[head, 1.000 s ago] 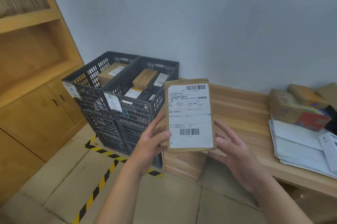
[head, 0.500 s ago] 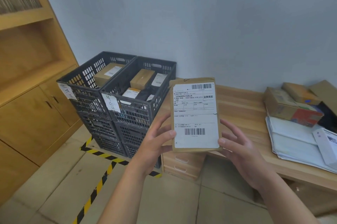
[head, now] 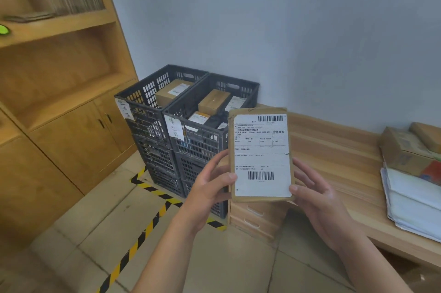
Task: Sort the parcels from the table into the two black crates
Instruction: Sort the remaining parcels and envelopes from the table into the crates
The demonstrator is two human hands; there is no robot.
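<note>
From the head view, a flat brown parcel (head: 261, 156) is held upright in mid-air at the centre of the scene, in front of the near left end of the wooden table (head: 334, 149). Its white shipping label with two barcodes faces the camera. The left hand (head: 210, 187) grips the parcel's lower left edge, with the thumb on the front and the fingers curled behind. The right hand (head: 317, 195) grips the lower right edge the same way, thumb at the label's corner.

Behind the parcel and to its left, two black crates stand side by side on stacked crates against the grey wall. The left crate (head: 143, 102) holds one brown box (head: 173, 92). The right crate (head: 198, 140) holds several parcels, among them a tan box (head: 213, 100). A handwritten paper tag (head: 175, 127) hangs on the right crate's near wall, and another is on the left crate.

At the far right of the table lie cardboard boxes (head: 405, 149) and a stack of white mailers (head: 415, 202). A wooden shelf cabinet (head: 59, 102) fills the left side, and yellow-and-black tape (head: 133, 247) runs across the floor.
</note>
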